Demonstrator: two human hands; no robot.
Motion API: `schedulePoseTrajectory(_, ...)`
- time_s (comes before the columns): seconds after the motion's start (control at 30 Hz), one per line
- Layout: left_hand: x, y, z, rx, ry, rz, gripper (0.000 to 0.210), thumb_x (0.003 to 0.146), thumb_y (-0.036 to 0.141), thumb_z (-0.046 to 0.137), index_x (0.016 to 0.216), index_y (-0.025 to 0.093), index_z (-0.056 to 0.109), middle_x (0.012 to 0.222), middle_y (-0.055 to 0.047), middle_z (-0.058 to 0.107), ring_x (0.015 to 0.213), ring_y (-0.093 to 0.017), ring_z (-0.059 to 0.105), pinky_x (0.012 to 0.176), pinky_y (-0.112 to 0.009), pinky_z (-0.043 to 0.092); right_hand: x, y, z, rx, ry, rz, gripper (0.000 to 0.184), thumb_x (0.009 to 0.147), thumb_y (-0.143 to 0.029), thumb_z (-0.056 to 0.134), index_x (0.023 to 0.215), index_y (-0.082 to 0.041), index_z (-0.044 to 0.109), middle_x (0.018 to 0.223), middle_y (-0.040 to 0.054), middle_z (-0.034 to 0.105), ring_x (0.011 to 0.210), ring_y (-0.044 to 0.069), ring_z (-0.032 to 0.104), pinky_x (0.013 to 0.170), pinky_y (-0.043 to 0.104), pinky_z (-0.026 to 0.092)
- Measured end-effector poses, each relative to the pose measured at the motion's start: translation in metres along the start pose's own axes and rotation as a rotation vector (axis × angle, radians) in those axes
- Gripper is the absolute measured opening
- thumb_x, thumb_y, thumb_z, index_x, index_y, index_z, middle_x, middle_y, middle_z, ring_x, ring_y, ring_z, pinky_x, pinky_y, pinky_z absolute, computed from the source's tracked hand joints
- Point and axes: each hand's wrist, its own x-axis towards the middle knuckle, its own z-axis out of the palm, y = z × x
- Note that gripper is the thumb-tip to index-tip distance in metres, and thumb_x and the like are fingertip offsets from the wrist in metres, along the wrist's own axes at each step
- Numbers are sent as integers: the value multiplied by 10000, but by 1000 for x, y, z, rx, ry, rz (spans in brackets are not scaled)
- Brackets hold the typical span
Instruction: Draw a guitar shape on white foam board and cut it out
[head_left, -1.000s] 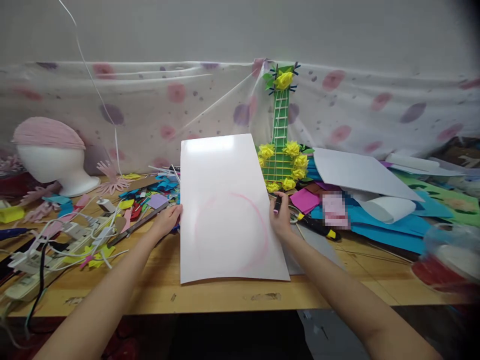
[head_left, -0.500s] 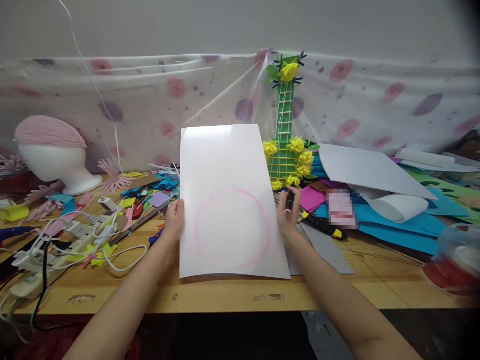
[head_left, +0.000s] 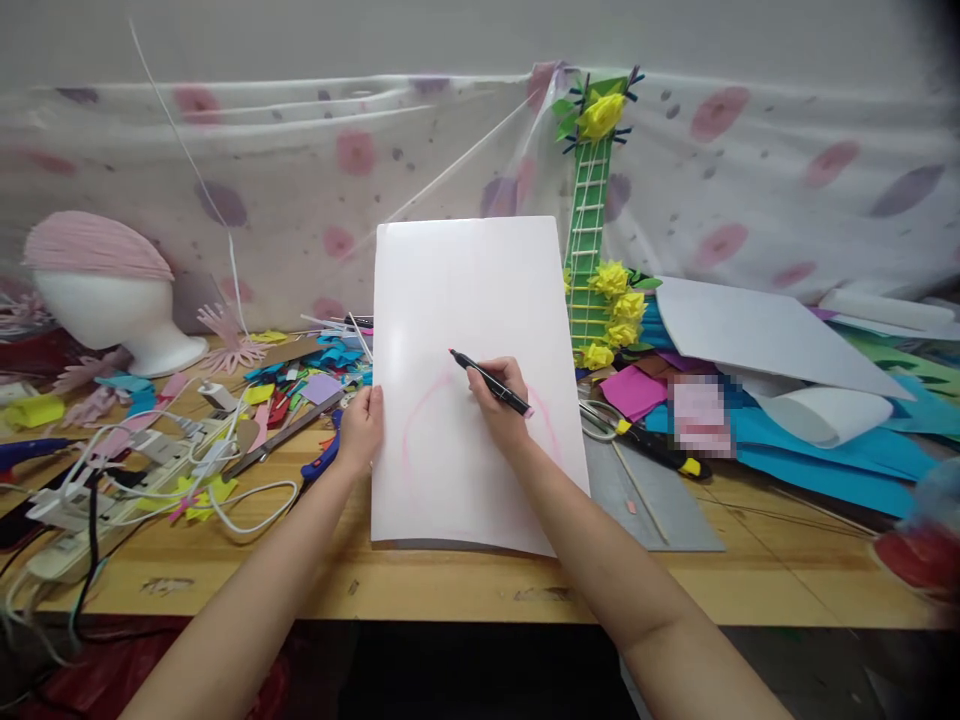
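Observation:
A large white sheet of board (head_left: 465,290) stands tilted up in front of me, with a faint pink circle outline (head_left: 409,440) drawn on its lower half. My left hand (head_left: 361,430) grips the sheet's left edge, thumb on the front. In my right hand (head_left: 501,398) is a black marker (head_left: 487,380) with a pink tip, held like a pen over the sheet near the top of the circle. Whether the tip touches the surface I cannot tell. My right hand and forearm cover part of the outline.
Left are a foam head with pink wrap (head_left: 112,300), a power strip (head_left: 67,555) with tangled cables and paper scraps. Behind the sheet stands a green paper guitar (head_left: 589,230) with yellow flowers. Right lie a black-and-yellow cutter (head_left: 660,450), a grey mat (head_left: 675,515) and blue sheets (head_left: 817,465).
My right hand has left the sheet's right edge and moved left over the sheet, with the marker now in a writing grip. My left hand still holds the left edge.

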Motion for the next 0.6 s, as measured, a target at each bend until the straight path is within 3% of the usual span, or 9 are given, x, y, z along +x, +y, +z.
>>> schedulePoseTrajectory(0.23,-3,-16,6,10,-12,-21,319,890,440,294,661,229,359,616,17,434,605,-149,409,584,-265,314,-22,10,3,-113,12,-64,180,776,-373,607,820,-221,521,644,-37,545,538,98,508,526,243,426)
schedulePoseTrajectory(0.43,-3,-18,8,10,-13,-43,326,894,452,290,677,229,390,628,7,461,668,-166,452,623,-270,340,-34,13,2,-192,-183,-249,124,787,-313,598,887,-245,573,799,16,632,686,136,581,648,288,479)
schedulePoseTrajectory(0.5,-3,-18,8,8,-15,-51,327,890,456,293,676,230,392,624,6,463,674,-169,455,617,-271,338,-36,12,0,-177,-213,-236,130,786,-308,601,898,-246,575,802,17,634,688,137,581,659,291,482)
schedulePoseTrajectory(0.6,-2,-18,8,10,-17,-53,328,886,456,296,667,229,386,620,8,460,654,-163,442,602,-270,328,-37,11,-8,-122,-149,-118,152,786,-326,603,901,-235,564,786,12,620,660,130,570,626,282,476)
